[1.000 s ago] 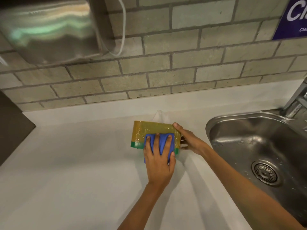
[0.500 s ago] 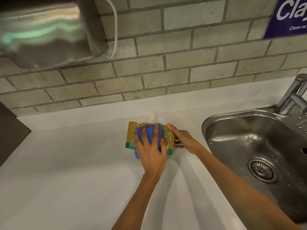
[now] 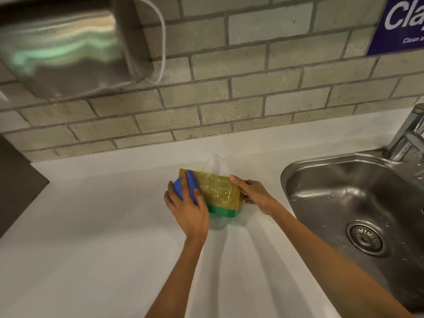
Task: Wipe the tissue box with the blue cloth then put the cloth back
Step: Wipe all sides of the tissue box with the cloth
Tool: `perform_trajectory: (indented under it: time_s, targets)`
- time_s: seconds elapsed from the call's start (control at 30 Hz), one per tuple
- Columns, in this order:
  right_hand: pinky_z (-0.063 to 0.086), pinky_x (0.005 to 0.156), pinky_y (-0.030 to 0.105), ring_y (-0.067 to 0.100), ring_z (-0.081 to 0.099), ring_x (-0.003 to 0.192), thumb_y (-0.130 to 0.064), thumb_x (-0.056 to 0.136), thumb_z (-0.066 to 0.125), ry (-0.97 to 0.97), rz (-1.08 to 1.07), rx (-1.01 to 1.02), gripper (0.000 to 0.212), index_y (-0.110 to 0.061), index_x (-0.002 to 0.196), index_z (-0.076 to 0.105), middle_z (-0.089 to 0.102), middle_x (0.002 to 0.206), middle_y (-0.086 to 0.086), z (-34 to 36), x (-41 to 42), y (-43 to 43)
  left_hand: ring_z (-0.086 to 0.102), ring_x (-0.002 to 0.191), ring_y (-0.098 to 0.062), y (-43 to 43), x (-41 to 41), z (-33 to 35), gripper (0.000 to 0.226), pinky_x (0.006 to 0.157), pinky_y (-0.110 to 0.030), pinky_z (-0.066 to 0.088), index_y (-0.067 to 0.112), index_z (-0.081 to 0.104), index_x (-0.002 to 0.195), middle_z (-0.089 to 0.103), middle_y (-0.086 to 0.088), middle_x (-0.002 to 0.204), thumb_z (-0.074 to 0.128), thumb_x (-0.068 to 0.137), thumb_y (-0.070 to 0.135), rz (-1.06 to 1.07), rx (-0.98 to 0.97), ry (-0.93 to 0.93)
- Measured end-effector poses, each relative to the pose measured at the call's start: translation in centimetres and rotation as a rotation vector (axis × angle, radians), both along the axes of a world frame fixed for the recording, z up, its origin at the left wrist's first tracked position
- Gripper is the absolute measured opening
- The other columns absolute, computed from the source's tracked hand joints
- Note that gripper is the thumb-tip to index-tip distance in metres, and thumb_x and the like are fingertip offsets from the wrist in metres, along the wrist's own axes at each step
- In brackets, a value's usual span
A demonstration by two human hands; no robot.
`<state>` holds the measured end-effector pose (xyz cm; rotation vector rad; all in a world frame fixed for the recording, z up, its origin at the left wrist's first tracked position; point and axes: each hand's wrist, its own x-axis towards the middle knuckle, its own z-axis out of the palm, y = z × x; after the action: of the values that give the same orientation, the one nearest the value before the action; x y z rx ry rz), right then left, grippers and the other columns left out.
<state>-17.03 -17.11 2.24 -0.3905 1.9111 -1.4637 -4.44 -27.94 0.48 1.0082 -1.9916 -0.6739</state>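
Observation:
A yellow tissue box (image 3: 218, 191) with a green lower band lies on the white counter (image 3: 91, 226), a white tissue sticking out behind it. My left hand (image 3: 188, 212) presses the bunched blue cloth (image 3: 187, 188) against the box's left end. My right hand (image 3: 252, 193) grips the box's right end, thumb on its top edge. Part of the box's left side is hidden by the cloth and my left hand.
A steel sink (image 3: 353, 203) with a drain sits to the right, its tap (image 3: 408, 134) at the back right. A steel dispenser (image 3: 64, 42) hangs on the brick wall at upper left. A dark panel (image 3: 16, 180) borders the counter's left edge.
My left hand has slid the blue cloth from the box's front face up and over to its left end. My right hand has kept its hold on the right end.

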Motion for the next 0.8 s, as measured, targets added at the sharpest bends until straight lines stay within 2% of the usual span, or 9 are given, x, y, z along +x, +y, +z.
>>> perform_trajectory:
  time_s: [0.07, 0.17, 0.3, 0.4, 0.47, 0.53, 0.63, 0.73, 0.8]
  targets:
    - [0.044, 0.06, 0.017, 0.004, 0.059, 0.072, -0.06, 0.067, 0.067, 0.028, -0.06, -0.025, 0.035, -0.026, 0.071, 0.061, 0.063, 0.072, -0.012, 0.1, 0.7, -0.3, 0.023, 0.137, -0.041, 1.0, -0.8, 0.3, 0.048, 0.111, -0.049, 0.027, 0.015, 0.037, 0.143, 0.027, -0.022, 0.151, 0.043, 0.096, 0.019, 0.067, 0.073, 0.041]
    - [0.042, 0.05, 0.01, -0.006, 0.06, 0.06, -0.058, 0.057, 0.076, 0.09, -0.163, -0.064, 0.037, -0.028, 0.06, 0.055, 0.061, 0.062, -0.02, 0.3, 1.8, -1.0, 0.024, 0.134, -0.046, 4.1, -1.1, 0.4, 0.049, 0.111, -0.048, 0.022, 0.01, 0.036, 0.143, 0.027, -0.028, 0.149, 0.046, 0.096, 0.016, 0.086, 0.161, 0.065]
    - [0.046, 0.055, 0.007, -0.009, 0.062, 0.069, -0.057, 0.048, 0.081, 0.14, -0.217, -0.126, 0.038, -0.031, 0.066, 0.061, 0.067, 0.065, -0.022, 0.5, 3.3, -1.6, 0.024, 0.136, -0.041, 7.6, 0.1, -0.5, 0.051, 0.111, -0.047, 0.027, 0.011, 0.031, 0.146, 0.025, -0.024, 0.151, 0.044, 0.097, 0.019, -0.054, 0.156, 0.082]
    - [0.05, 0.065, 0.006, -0.007, 0.063, 0.083, -0.046, 0.053, 0.085, 0.139, -0.252, -0.243, 0.047, -0.03, 0.091, 0.062, 0.066, 0.085, -0.023, -0.1, 4.5, -1.7, 0.035, 0.131, -0.037, 5.7, 0.4, -0.2, 0.05, 0.11, -0.045, 0.034, 0.012, 0.028, 0.147, 0.033, -0.023, 0.145, 0.04, 0.099, 0.017, -0.06, 0.272, 0.147]
    - [0.054, 0.086, 0.022, 0.01, 0.06, 0.107, -0.047, 0.061, 0.08, 0.146, -0.245, -0.278, 0.071, -0.018, 0.12, 0.052, 0.062, 0.113, -0.005, 0.1, 5.7, -2.0, 0.042, 0.128, -0.034, 4.1, 0.4, 0.5, 0.049, 0.107, -0.043, 0.038, 0.016, 0.025, 0.148, 0.037, -0.021, 0.142, 0.035, 0.1, 0.02, -0.016, 0.455, 0.227]
    - [0.045, 0.101, 0.031, 0.019, 0.048, 0.123, -0.052, 0.072, 0.067, 0.175, -0.211, -0.264, 0.076, -0.016, 0.134, 0.04, 0.048, 0.132, 0.005, 0.4, 6.8, -2.3, 0.046, 0.125, -0.032, 3.1, 0.6, 0.6, 0.05, 0.102, -0.039, 0.043, 0.022, 0.024, 0.148, 0.04, -0.017, 0.141, 0.035, 0.1, 0.03, -0.016, 0.584, 0.275]
    - [0.036, 0.09, 0.014, 0.009, 0.036, 0.117, -0.049, 0.084, 0.054, 0.22, -0.176, -0.23, 0.066, -0.021, 0.14, 0.03, 0.036, 0.135, 0.005, 0.4, 8.4, -2.2, 0.052, 0.121, -0.03, 2.2, 1.2, 0.4, 0.06, 0.094, -0.033, 0.045, 0.029, 0.026, 0.146, 0.047, -0.012, 0.136, 0.048, 0.092, 0.043, -0.024, 0.672, 0.322]
    - [0.033, 0.074, -0.004, 0.004, 0.033, 0.111, -0.042, 0.087, 0.053, 0.248, -0.136, -0.224, 0.067, -0.022, 0.143, 0.023, 0.031, 0.132, 0.004, -0.6, 10.2, -2.0, 0.051, 0.121, -0.027, 1.1, 1.9, 0.0, 0.07, 0.101, -0.037, 0.042, 0.03, 0.03, 0.144, 0.05, -0.007, 0.135, 0.061, 0.083, 0.046, 0.036, 0.758, 0.306]
    - [0.034, 0.074, -0.007, 0.004, 0.035, 0.111, -0.039, 0.087, 0.055, 0.271, -0.114, -0.199, 0.072, -0.02, 0.145, 0.017, 0.028, 0.131, 0.003, -1.0, 11.4, -1.9, 0.053, 0.119, -0.027, 0.7, 2.5, -0.2, 0.066, 0.103, -0.04, 0.043, 0.028, 0.034, 0.142, 0.053, -0.006, 0.133, 0.062, 0.083, 0.043, 0.057, 0.81, 0.318]
